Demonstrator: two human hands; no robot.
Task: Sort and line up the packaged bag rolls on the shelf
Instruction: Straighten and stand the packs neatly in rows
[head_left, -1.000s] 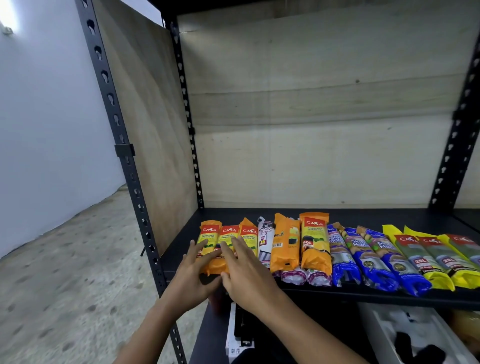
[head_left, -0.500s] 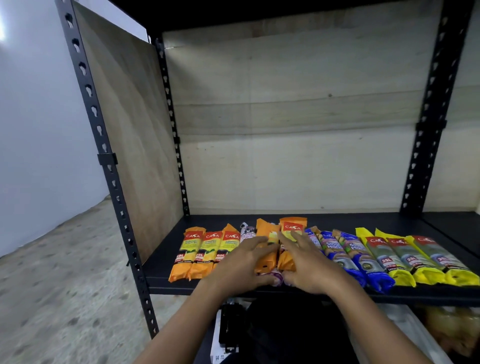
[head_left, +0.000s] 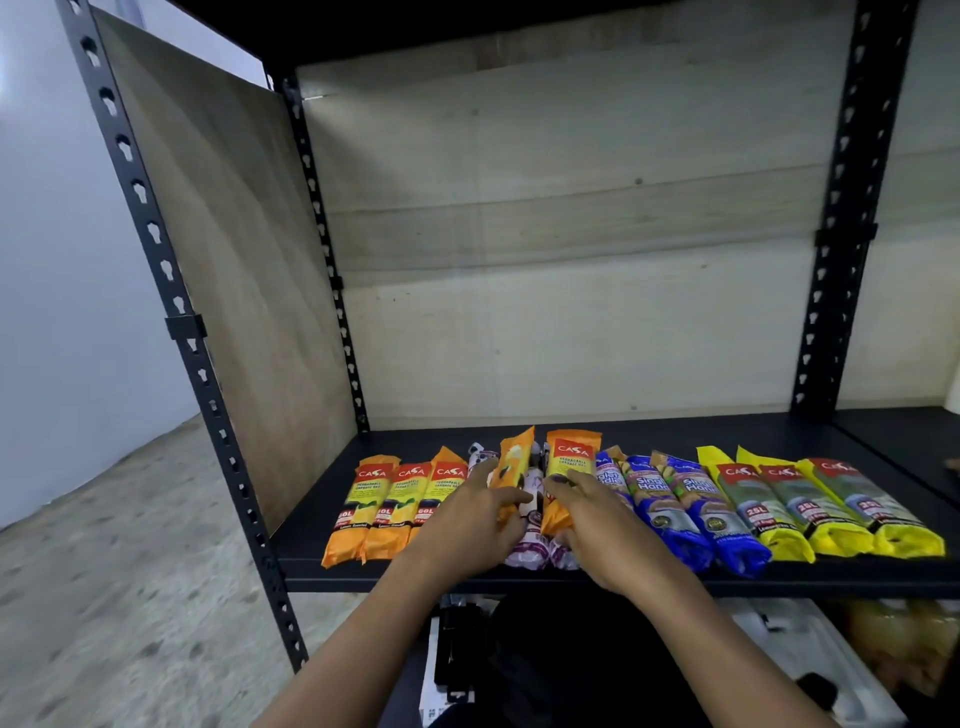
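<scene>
Black shelf (head_left: 675, 441) carrying a row of packaged bag rolls, three orange rolls (head_left: 395, 504) at its left end, three blue rolls (head_left: 670, 509) right of centre, three yellow rolls (head_left: 810, 514) at its right end, left hand (head_left: 467, 525) fingers spread over a tilted orange roll (head_left: 514, 462) at centre, right hand (head_left: 602, 525) fingers spread on another orange roll (head_left: 569, 467), white-purple rolls (head_left: 535, 551) beneath them.

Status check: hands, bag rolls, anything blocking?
Left hand and right hand both on the mid-row orange packs. Those sit atop purple-white rolls, not yet in line. Orange trio, blue and yellow groups lined up. No obstruction seen.
</scene>
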